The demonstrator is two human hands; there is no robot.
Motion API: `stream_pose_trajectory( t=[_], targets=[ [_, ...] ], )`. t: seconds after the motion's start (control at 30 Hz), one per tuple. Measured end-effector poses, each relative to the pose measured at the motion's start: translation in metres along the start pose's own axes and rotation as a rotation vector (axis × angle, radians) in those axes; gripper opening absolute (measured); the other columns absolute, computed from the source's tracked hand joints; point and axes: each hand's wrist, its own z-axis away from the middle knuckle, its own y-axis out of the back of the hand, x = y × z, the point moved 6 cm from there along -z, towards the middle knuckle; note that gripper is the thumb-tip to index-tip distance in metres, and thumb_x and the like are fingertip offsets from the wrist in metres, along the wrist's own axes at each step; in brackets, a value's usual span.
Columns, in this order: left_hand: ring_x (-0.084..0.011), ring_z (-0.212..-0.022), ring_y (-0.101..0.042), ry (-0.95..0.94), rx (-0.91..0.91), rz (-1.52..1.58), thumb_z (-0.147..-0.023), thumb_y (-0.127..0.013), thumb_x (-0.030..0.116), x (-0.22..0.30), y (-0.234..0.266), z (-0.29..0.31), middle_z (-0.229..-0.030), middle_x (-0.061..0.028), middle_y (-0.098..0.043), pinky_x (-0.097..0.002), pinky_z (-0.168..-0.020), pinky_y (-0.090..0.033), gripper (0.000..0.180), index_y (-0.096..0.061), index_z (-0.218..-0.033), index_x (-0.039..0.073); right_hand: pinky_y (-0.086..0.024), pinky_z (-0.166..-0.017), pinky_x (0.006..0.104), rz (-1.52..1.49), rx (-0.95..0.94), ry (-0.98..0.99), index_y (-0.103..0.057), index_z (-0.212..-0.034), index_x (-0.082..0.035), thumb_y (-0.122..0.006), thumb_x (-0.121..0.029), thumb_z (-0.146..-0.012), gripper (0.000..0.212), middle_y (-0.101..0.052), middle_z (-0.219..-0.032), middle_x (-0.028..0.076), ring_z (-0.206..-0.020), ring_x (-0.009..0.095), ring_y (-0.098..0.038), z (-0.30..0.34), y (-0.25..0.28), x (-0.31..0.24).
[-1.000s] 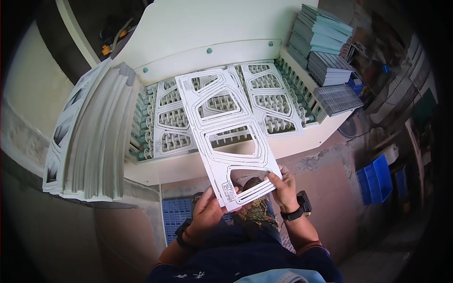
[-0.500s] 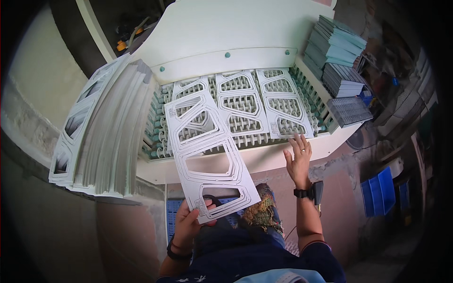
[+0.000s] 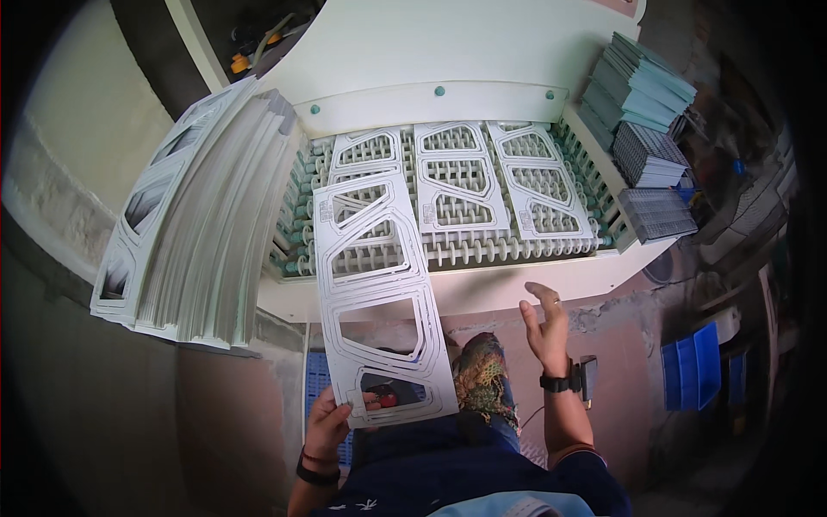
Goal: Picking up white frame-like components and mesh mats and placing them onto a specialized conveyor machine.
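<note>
My left hand [image 3: 326, 425] pinches the near lower-left corner of a long white panel [image 3: 379, 291] with several rounded cut-out openings. The panel slants away from me, and its far end overlaps the left part of a roller conveyor [image 3: 469, 252]. My right hand [image 3: 548, 329] is raised in front of the machine's near edge, fingers apart and holding nothing. On the rollers lie a middle panel [image 3: 450, 156] and a right panel [image 3: 517, 161] of the same kind. A left panel [image 3: 338, 177] there is partly hidden behind the held one.
A thick row of similar panels [image 3: 215, 233] leans at the left of the machine. The white hood [image 3: 422, 43] rises behind the rollers. At right stand pale green sheets [image 3: 637, 82], dark gridded boards [image 3: 652, 155] and a blue bin [image 3: 692, 366] lower down.
My right hand has drawn back toward me from the right panel. The panels on the rollers have moved farther in. The held panel has swung straighter, and the view has shifted slightly.
</note>
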Motion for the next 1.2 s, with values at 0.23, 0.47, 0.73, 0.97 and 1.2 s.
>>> stream_pose_trajectory(
  t=[0.23, 0.47, 0.73, 0.97, 1.2],
  targets=[
    [-0.0321, -0.103, -0.058, 0.004, -0.04, -0.043, -0.087, -0.05, 0.01, -0.006, -0.007, -0.016, -0.112, -0.0193, -0.057, -0.042, -0.076, -0.055, 0.037, -0.041, -0.122, -0.001, -0.048, -0.074, 0.026, -1.059, -0.67, -0.438, -0.055, -0.11, 0.002, -0.058, -0.015, -0.088, 0.029, -0.062, -0.095, 0.006, -0.085, 0.012, -0.058, 0.111, -0.069, -0.034],
    [-0.0297, -0.103, -0.058, 0.095, -0.109, -0.129, -0.089, -0.048, 0.008, -0.016, -0.003, -0.02, -0.114, -0.018, -0.056, -0.0387, -0.078, -0.054, 0.035, -0.041, -0.122, 0.0, -0.049, -0.07, 0.0254, -0.996, -0.652, -0.577, -0.056, -0.104, 0.001, -0.054, -0.005, -0.088, 0.017, -0.063, -0.093, 0.005, -0.081, 0.01, -0.058, 0.129, -0.08, -0.042],
    [-0.0273, -0.101, -0.059, 0.037, -0.042, -0.075, -0.087, -0.053, 0.013, -0.013, -0.002, -0.02, -0.111, -0.0154, -0.058, -0.0392, -0.073, -0.056, 0.039, -0.043, -0.122, -0.001, -0.049, -0.073, 0.0268, -0.926, -0.508, -0.433, -0.056, -0.105, 0.002, -0.052, -0.005, -0.089, 0.018, -0.064, -0.094, 0.006, -0.084, 0.01, -0.059, 0.119, -0.079, -0.045],
    [-0.0327, -0.105, -0.056, 0.018, 0.04, -0.032, -0.089, -0.047, 0.007, 0.005, 0.018, -0.014, -0.116, -0.019, -0.054, -0.0446, -0.078, -0.054, 0.035, -0.042, -0.123, 0.001, -0.056, -0.059, 0.0322, -1.191, -0.342, -0.672, -0.058, -0.1, 0.004, -0.053, -0.017, -0.09, 0.024, -0.064, -0.087, 0.013, -0.072, 0.022, -0.065, 0.102, -0.05, -0.011],
    [-0.0378, -0.1, -0.058, -0.022, 0.031, 0.062, -0.087, -0.048, 0.005, 0.005, 0.044, -0.001, -0.113, -0.025, -0.054, -0.0436, -0.067, -0.058, 0.037, -0.042, -0.123, 0.0, -0.054, -0.046, 0.0301, -1.179, -0.099, -0.625, -0.056, -0.093, 0.006, -0.053, -0.018, -0.089, 0.025, -0.063, -0.083, 0.017, -0.062, 0.024, -0.065, 0.103, -0.006, 0.032]
  ],
)
